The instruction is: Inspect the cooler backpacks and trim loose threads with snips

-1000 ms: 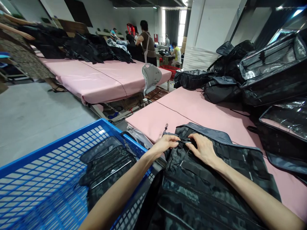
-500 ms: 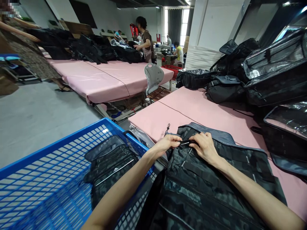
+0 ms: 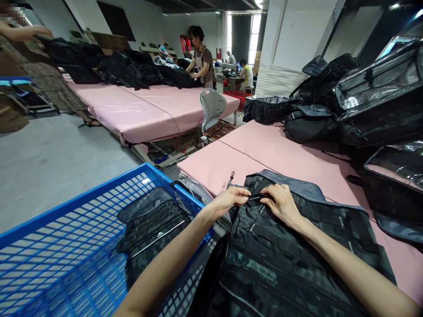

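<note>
A dark camouflage backpack (image 3: 280, 259) lies before me on the pink-covered table, its grey-blue edged flap at the far side. Between my hands a short black strap piece (image 3: 255, 197), perhaps a buckle, is stretched over the bag's upper left part. My left hand (image 3: 233, 197) pinches its left end between thumb and fingers. The right hand (image 3: 280, 203) grips the other end, fingers bent and closed. A cord loop with a small toggle (image 3: 231, 177) sticks up just beyond my left hand.
At my left stands a blue plastic crate (image 3: 82, 198) with another dark bag (image 3: 155, 233) inside. Black bags with silvery linings (image 3: 380, 88) are piled on the right of the pink table (image 3: 244, 154). A grey chair (image 3: 211, 108) stands beyond; people work at another table (image 3: 145, 108).
My hands stay almost in place on the black strap piece, which has tilted slightly. In the background, the person in the checked apron and the one at far left have shifted their arms.
</note>
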{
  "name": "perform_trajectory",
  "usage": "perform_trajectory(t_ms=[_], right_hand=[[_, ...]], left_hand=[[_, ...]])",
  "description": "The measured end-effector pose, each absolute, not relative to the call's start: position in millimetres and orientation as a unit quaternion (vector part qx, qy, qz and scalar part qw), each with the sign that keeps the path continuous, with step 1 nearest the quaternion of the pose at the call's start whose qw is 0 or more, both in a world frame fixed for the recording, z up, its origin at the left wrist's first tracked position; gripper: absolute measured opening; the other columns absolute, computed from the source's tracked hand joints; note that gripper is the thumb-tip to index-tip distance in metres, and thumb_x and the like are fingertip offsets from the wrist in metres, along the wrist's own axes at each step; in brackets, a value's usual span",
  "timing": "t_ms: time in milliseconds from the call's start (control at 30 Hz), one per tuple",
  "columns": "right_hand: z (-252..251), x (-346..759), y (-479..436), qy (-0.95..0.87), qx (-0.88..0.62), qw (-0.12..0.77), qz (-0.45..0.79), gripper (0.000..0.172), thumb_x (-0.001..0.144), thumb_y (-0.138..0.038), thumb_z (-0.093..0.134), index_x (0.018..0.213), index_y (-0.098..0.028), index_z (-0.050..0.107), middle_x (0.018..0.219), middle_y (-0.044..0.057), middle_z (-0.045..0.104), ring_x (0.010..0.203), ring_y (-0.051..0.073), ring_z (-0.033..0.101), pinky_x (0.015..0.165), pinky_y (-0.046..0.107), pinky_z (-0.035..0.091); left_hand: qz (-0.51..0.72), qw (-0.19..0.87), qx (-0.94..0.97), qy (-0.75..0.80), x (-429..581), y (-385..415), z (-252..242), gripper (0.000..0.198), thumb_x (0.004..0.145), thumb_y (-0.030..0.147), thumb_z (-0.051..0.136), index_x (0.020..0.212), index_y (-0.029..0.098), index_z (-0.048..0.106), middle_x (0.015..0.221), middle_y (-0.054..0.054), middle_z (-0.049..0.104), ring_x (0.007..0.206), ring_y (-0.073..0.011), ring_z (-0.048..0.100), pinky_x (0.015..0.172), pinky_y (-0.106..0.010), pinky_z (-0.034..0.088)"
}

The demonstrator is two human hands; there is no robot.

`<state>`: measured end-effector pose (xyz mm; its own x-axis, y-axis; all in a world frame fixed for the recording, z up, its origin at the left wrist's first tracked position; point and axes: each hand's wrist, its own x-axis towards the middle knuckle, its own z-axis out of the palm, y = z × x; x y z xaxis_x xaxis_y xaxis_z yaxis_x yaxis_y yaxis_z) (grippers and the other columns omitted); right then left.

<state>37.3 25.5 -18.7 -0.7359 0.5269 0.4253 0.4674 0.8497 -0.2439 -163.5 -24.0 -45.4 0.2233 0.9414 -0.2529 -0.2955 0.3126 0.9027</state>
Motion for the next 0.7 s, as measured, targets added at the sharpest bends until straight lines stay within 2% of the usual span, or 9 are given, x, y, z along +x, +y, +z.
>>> perform_trajectory(t_ms=[367, 467, 600, 700], right_hand=[[-21.2, 33.5, 31.4, -0.937, -0.232, 0.242, 0.102, 0.024, 0.089, -0.040, 0.046, 0.089, -0.018, 0.056, 0.081, 0.004, 0.063, 0.075, 0.017, 0.051, 0.071, 0.032, 0.030], [-17.0, 27.7, 28.1, -0.917, -0.226, 0.262, 0.198, 0.025, 0.086, -0.044, 0.049, 0.086, -0.019, 0.056, 0.079, 0.003, 0.062, 0.074, 0.017, 0.051, 0.072, 0.032, 0.034], [-3.5, 31.4, 22.7, -0.798, -0.282, 0.357, 0.396, 0.026, 0.082, -0.045, 0.051, 0.091, -0.021, 0.053, 0.082, 0.001, 0.061, 0.074, 0.015, 0.056, 0.067, 0.027, 0.041], [0.9, 43.4, 19.4, -0.816, -0.338, 0.326, 0.336, 0.022, 0.081, -0.040, 0.053, 0.092, -0.021, 0.058, 0.084, 0.002, 0.064, 0.076, 0.016, 0.058, 0.069, 0.028, 0.043]], left_hand=[[0.443, 0.687, 0.385, 0.429, -161.6, -22.6, -45.1, 0.019, 0.051, 0.015, 0.070, 0.069, 0.011, 0.065, 0.056, 0.003, 0.054, 0.050, -0.0052, 0.040, 0.051, -0.020, 0.023], [0.441, 0.690, 0.392, 0.420, -161.4, -19.9, -50.3, 0.022, 0.051, 0.016, 0.072, 0.071, 0.011, 0.066, 0.059, 0.002, 0.056, 0.051, -0.0055, 0.039, 0.050, -0.020, 0.022], [0.454, 0.686, 0.366, 0.434, -162.9, -19.4, -54.7, 0.030, 0.049, 0.018, 0.075, 0.077, 0.011, 0.067, 0.058, 0.002, 0.056, 0.050, -0.0049, 0.039, 0.051, -0.020, 0.022], [0.459, 0.692, 0.355, 0.430, -164.0, -21.2, -54.5, 0.031, 0.048, 0.020, 0.076, 0.076, 0.011, 0.066, 0.060, 0.002, 0.057, 0.053, -0.0060, 0.043, 0.053, -0.020, 0.026]])
